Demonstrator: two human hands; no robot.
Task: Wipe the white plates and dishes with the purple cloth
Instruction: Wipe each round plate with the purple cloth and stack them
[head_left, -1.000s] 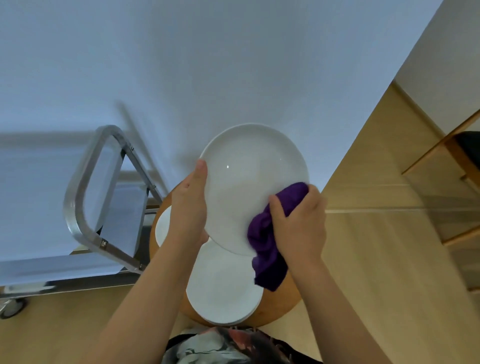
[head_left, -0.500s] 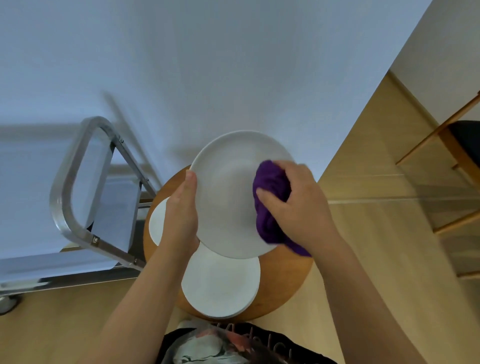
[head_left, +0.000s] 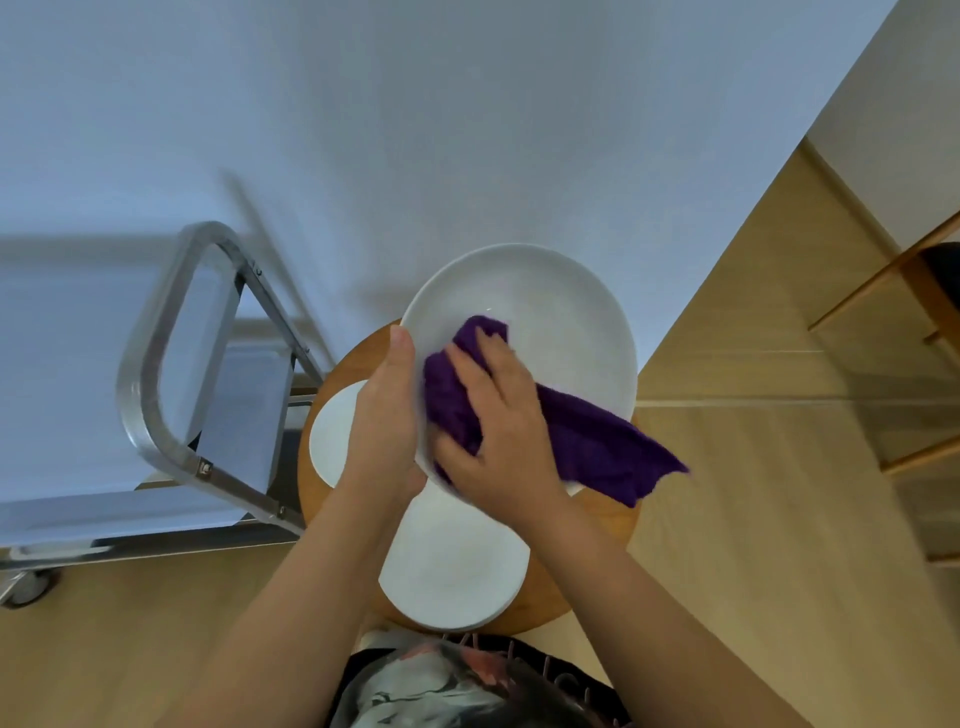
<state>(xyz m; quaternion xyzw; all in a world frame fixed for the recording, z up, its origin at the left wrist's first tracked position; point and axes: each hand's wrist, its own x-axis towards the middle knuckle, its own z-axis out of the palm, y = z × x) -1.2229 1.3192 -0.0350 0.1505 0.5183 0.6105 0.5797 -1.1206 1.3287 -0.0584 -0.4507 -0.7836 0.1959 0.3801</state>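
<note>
Centrally, the large white plate (head_left: 566, 332) was held tilted above the round wooden counter (head_left: 587, 561), its face turned toward the camera. Left hand (head_left: 387, 415) held the plate at its left rim: thumb lay along the edge pointing up, the fingers went behind the plate and could not be seen, so the grip was closed on the plate. Right hand (head_left: 496, 431) pressed the purple cloth (head_left: 597, 441) against the lower left part of the plate's face; fingers were spread and slightly bent over the bunched cloth, thumb tucked against its lower edge, so the grip held the cloth to the plate. Cloth was bunched under the palm, and a loose tail ran right and down past the plate's lower right rim, hanging free over the counter. Two more white plates lay flat on the counter: a near plate (head_left: 457, 566) below the held one, partly covered by both forearms, and a left plate (head_left: 332, 431) mostly hidden behind the left wrist. Counter stood close against a pale blue-grey wall (head_left: 467, 130). To the left stood a metal cart (head_left: 156, 374) with a rounded tubular handle, one caster (head_left: 26, 584) visible at the floor. Light wooden floor (head_left: 753, 519) extended to the right; a wooden chair frame (head_left: 914, 291) showed at the right edge.
</note>
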